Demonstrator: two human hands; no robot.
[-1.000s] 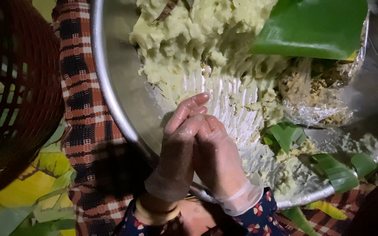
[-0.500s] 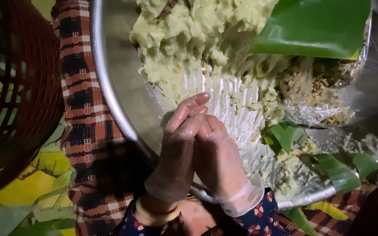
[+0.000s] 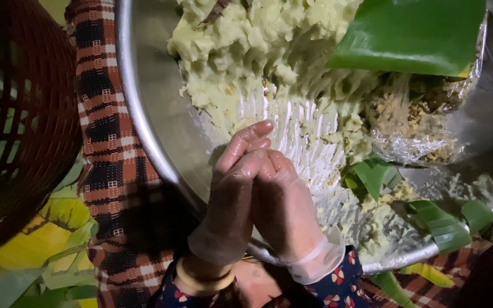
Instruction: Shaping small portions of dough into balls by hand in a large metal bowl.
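Head view — the only one I have, looking straight down.

Item: left hand (image 3: 229, 205), in a thin clear glove, pressed palm to palm against the right hand (image 3: 283, 208), also gloved. The fingers lie flat together and point toward the middle of the basin. Whether anything sits between the palms I cannot tell — the hands hide it; neither is spread open.

Item: metal basin (image 3: 144, 131), wide, round, shiny, its rim curving down the left side of the picture. Both hands hang over its near edge.

Item: pale mash (image 3: 246, 45), yellowish-green, soft and lumpy, heaped at the basin's far side. Finger-raked streaks run through the thin smear just beyond the fingertips, so it looks sticky and pliable.

Item: green leaf (image 3: 412, 31), broad, glossy, smooth, lying over the far right edge of the basin; smaller leaf scraps near the right rim.

Item: clear plastic wrap (image 3: 417, 122), crinkled, over a crumbly tan filling below the leaf.

Item: checked cloth (image 3: 104, 142), red, black and white, under the basin; a dark woven basket (image 3: 18, 114) at far left.

Handling note, my judgement: if a lump is being shaped, even pressure between flat palms and staying over the basin would keep crumbs contained.
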